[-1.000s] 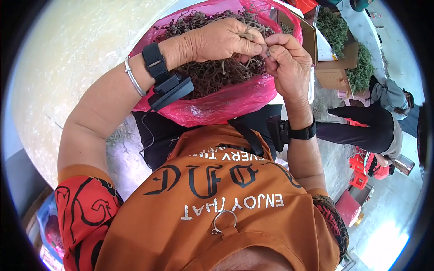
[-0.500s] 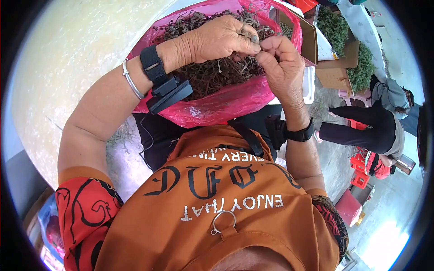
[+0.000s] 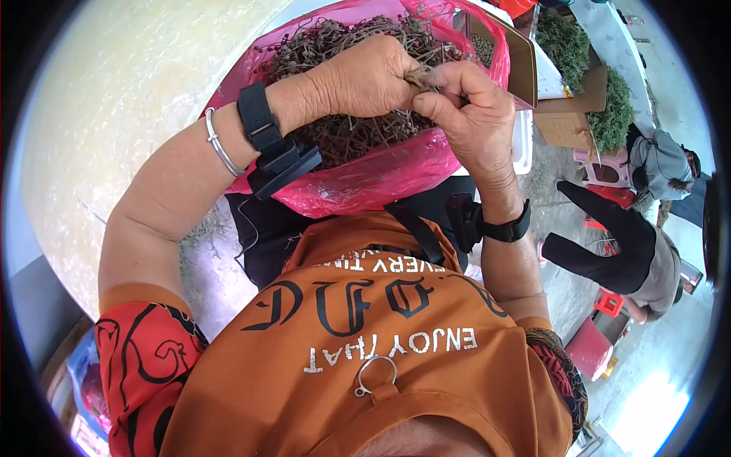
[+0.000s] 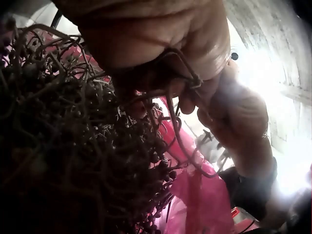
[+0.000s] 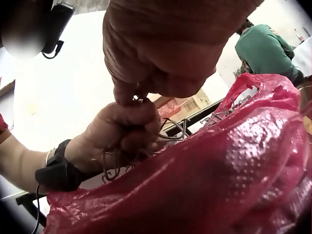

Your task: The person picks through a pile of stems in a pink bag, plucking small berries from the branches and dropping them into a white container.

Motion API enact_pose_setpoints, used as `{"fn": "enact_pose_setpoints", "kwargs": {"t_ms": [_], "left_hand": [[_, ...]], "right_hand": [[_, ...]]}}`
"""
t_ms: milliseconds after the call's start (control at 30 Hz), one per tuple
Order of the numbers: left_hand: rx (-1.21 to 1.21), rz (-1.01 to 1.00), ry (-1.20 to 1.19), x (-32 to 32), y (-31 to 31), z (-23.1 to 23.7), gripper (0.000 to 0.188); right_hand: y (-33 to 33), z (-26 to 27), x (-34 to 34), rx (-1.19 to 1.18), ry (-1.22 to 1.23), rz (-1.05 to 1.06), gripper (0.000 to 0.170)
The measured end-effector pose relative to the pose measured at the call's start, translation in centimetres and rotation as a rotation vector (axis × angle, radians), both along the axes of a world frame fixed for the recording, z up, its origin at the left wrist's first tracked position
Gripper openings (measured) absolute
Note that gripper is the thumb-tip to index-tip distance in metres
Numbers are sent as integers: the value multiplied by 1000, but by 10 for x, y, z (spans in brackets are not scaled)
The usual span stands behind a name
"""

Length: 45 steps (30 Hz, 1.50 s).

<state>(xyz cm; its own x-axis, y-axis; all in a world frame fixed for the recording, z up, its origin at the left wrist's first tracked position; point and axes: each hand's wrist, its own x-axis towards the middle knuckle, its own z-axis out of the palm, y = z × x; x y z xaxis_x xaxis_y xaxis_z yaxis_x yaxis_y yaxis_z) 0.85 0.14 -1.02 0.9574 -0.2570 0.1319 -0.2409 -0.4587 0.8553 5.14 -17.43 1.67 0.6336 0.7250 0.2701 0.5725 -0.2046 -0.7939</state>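
1. Gripping a small bunch of stems (image 3: 417,75) in left hand (image 3: 369,78), fingers curled round it, above the mouth of the pink bag (image 3: 358,190). Thin loops trailing from the grip, seen in left wrist view.
2. Reaching in with right hand (image 3: 481,122) from the bag's right side. Fingers bent, thumb and forefinger at the bunch, touching left fingers. Cannot tell if pinching a stem or just touching; hidden in both wrist views.
3. Seeing a tangled pile of dry stems (image 3: 335,46) inside the bag, small round heads among it. Bag mouth spread wide, probably for easy access and to catch dropped bits.
4. Judging the split of roles: left likely steadying the bunch, right free for fine fingertip work. Meeting over the bag probably saves reach.
5. Left pose: forearm in from the bag's left, elbow bent and out wide, back of hand up, wrist fairly straight, knuckles toward the bag's far right.
6. Right pose: forearm alongside the bag's right edge, elbow lower and close in to torso, fingertips turned inward over the bag.
7. Right of the bag: open box (image 3: 522,70) with small round pieces (image 3: 483,49) inside, then cardboard box (image 3: 563,126) with green sprigs (image 3: 613,110). Likely set near the bag for short reach. Left of the bag: pale tabletop (image 3: 114,91).
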Motion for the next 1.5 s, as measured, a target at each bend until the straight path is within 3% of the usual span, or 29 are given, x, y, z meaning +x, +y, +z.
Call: {"fn": "enact_pose_setpoints", "kwargs": {"t_ms": [167,567,667,833,900,967,1067,1100,1200,1367,1467,1500], "left_hand": [[-22,-19,73,-1,1,7,30],[-197,-1,-6,-5,-2,-1,23],[-319,38,57,-4,-2,-3,22],[-434,144,141,3,8,-5,20],[-465,311,233,6,18,-8,18],[-530,301,233,3,13,-14,18],[-592,251,204,6,15,-10,16],[-561,208,168,5,16,-9,16],[-501,118,99,1,15,-8,17],[-444,12,165,-1,15,1,18],[-438,6,171,-1,14,1,18],[-423,-13,150,-1,14,1,17]], "right_hand": [[-1,-7,6,131,86,-54,13],[-10,-2,14,-175,263,94,14],[-7,-8,7,9,-156,36,14],[-3,4,-2,16,-213,57,15],[4,24,-20,137,-498,241,18],[2,26,-25,183,-628,330,20],[7,9,-11,151,117,-74,17],[4,1,-4,151,120,-69,17],[-14,-13,23,462,1071,-22,17],[-5,-15,14,413,1192,-47,22],[3,-10,8,186,539,-60,17],[5,-8,7,188,540,-59,17]]}}
